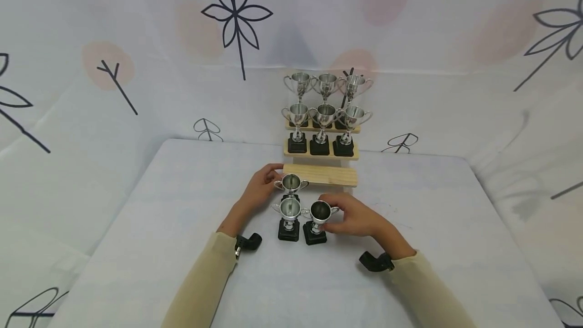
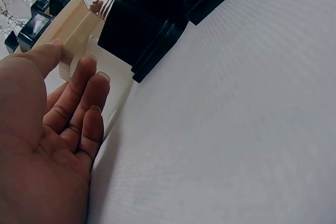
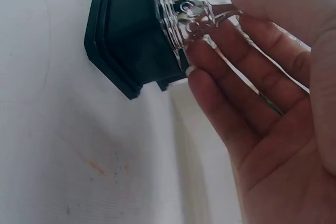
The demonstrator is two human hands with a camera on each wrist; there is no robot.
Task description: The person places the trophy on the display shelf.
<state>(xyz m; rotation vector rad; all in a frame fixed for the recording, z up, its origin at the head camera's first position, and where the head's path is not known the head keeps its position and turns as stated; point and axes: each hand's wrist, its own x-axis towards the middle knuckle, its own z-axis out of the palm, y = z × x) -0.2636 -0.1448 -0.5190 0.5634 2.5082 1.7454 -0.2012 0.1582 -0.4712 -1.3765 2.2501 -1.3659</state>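
Observation:
My left hand grips the left end of the lowest board of a stepped wooden rack. In the left wrist view the thumb lies on the wood with the fingers curled below. My right hand holds a silver trophy cup by its metal part, above a black base. That base is slightly tilted on the white cloth. Another trophy stands upright just left of it. A third trophy is behind that one, close to my left hand, its base partly hidden.
On the rack's middle board stands a row of three trophies, with another row of three trophies on the board behind. A white cloth covers the table. Behind the rack hangs a patterned fabric backdrop.

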